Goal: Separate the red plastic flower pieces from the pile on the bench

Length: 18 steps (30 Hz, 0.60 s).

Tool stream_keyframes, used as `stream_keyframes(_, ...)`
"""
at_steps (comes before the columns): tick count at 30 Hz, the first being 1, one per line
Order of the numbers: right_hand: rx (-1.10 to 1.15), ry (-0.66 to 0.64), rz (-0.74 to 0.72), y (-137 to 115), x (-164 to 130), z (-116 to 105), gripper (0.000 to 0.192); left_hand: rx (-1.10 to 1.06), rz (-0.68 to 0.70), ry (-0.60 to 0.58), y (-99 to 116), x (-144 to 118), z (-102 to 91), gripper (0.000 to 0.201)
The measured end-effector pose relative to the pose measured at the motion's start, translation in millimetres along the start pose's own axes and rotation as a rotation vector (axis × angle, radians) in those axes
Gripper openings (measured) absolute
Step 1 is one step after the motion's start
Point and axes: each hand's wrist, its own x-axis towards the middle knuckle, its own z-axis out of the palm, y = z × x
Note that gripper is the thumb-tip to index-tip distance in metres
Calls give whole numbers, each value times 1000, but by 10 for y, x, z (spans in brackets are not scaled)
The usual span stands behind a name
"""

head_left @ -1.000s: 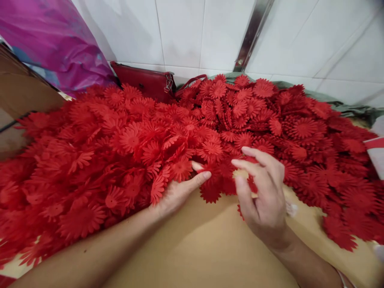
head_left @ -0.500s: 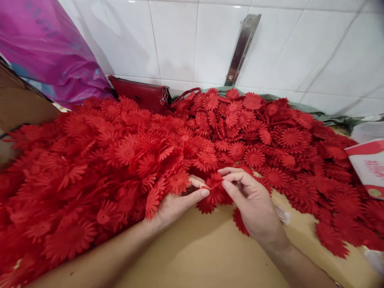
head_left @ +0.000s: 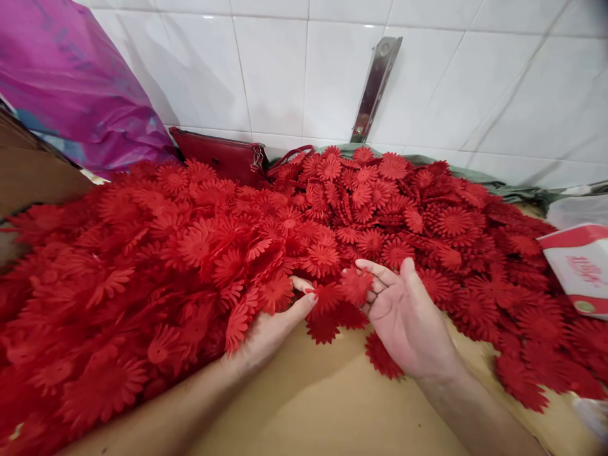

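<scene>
Red flower cutouts are what my hands are working in, a deep heap of them spread across the counter. I take the heap as my landmark.

Head view, the only one I have: my left hand lies at the near edge of the heap, palm up and tucked under the overhanging flowers. Its grip is loosely apart; the thumb rests on one flower at the heap's edge, pressing it lightly against the fingers beneath. I cannot tell whether more than that one piece is pinched there.

My right hand is just right of it, also at the near edge of the heap, palm turned up and fingers spread. A single flower sits on its fingertips; the grip is open, not clamped on it. A few loose flowers lie on the bare counter just under this hand.

Behind the heap, against the tiled wall, lies a dark red purse. Left of the heap is a magenta plastic bag; right of the heap, a white and red carton.

My judgement on progress: no sorted stack shows anywhere, and nearly all the flowers lie in the heap, so the bulk of the work is still ahead.
</scene>
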Motion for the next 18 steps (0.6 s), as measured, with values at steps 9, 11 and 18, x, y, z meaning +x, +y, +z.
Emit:
stream_keyframes(9, -300, -10, -177, 61, 7, -123, 40, -68, 102, -180, 3, -77, 52, 25)
stream_keyframes(11, -345, -35, -220, 63, 15, -148, 36, -54, 53, -188, 46, -85, 6, 25)
stream_keyframes(18, -650, -69, -368, 8, -32, -152, 22, -58, 59, 8, -80, -28, -7, 21)
